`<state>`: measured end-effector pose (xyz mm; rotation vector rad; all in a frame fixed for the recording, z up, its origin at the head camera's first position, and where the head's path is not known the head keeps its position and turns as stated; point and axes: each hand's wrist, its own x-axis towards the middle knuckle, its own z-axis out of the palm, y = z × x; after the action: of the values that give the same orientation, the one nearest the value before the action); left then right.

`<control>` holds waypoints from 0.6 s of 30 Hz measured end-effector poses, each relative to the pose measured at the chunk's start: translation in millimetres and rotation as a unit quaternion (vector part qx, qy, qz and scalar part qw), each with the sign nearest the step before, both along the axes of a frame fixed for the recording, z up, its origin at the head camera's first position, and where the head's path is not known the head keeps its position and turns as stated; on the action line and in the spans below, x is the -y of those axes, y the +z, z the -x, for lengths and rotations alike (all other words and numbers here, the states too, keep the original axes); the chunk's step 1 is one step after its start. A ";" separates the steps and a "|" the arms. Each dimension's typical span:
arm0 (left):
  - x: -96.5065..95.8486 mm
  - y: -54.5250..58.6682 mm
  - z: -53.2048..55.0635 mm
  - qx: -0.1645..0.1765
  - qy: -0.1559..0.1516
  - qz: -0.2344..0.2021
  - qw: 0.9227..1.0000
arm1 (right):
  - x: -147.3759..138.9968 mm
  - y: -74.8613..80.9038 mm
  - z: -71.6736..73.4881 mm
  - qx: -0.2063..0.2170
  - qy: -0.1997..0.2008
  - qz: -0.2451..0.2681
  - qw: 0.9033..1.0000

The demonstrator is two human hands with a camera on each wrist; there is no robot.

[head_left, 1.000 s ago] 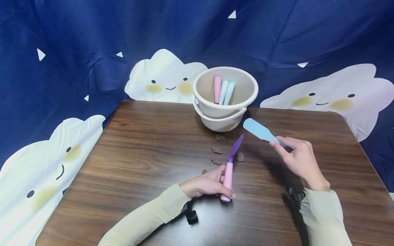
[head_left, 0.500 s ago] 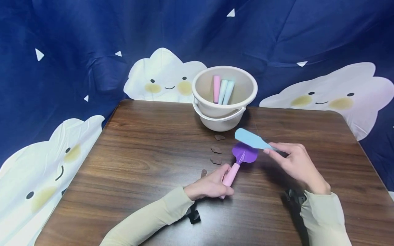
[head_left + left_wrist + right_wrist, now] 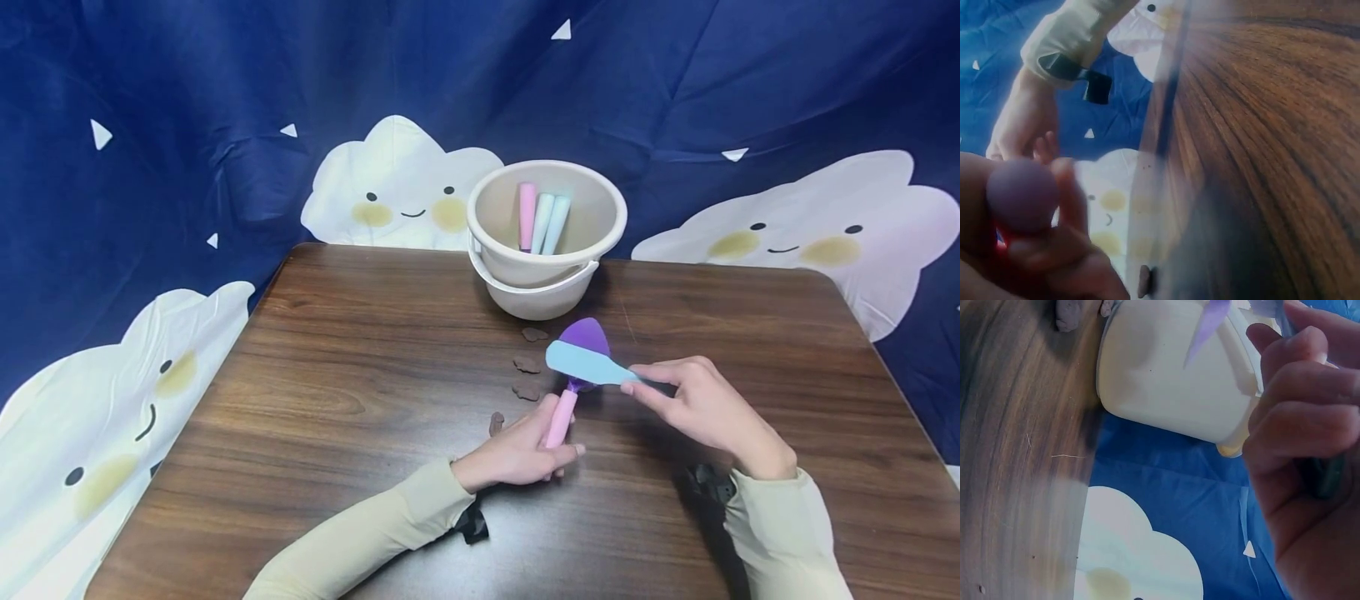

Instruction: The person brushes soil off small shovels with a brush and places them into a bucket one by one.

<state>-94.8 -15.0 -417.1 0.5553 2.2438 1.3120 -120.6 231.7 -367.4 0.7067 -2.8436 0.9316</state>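
Observation:
My left hand (image 3: 517,450) holds a small trowel by its pink handle (image 3: 561,418); the purple blade (image 3: 587,335) points away over the table. The rounded handle end (image 3: 1022,194) shows in the left wrist view. My right hand (image 3: 705,412) pinches a light-blue, flat, spatula-like tool (image 3: 581,362) between thumb and fingers. Its blade lies across the trowel's blade in the head view and hides part of it; whether they touch I cannot tell. Left of the trowel lie several flat brown pieces (image 3: 527,366) in a loose row.
Behind the hands, near the far table edge, a cream bucket (image 3: 536,296) stands with one pink handle (image 3: 527,208) and two pale-blue handles (image 3: 555,225) leaning inside. The wood-grain table (image 3: 337,350) ends at a dark-blue curtain (image 3: 225,67) with cloud faces.
The trowel's blade has turned from edge-on to face-up. The blue tool has moved left and down, over it. A brown piece seen right of the trowel earlier is out of sight now.

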 end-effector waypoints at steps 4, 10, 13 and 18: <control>-0.6 -1.4 -1.4 0.020 -0.015 -0.029 0.999 | -0.5 -1.5 1.2 -0.006 0.004 -0.004 1.000; -0.3 -0.3 -1.3 -0.006 -0.041 -0.001 0.999 | -1.9 0.0 4.4 -0.008 -0.014 -0.029 0.999; -0.3 0.5 -1.1 -0.011 -0.041 0.008 0.999 | -3.4 0.3 8.5 -0.009 -0.032 -0.043 0.998; 0.4 1.4 -0.7 -0.020 -0.035 0.021 0.999 | -8.6 -2.2 18.1 -0.013 -0.051 -0.049 0.997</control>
<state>-94.2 -15.4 -415.8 0.6445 2.2567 1.2256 -138.7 240.2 -369.5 0.5703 -2.8878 0.7676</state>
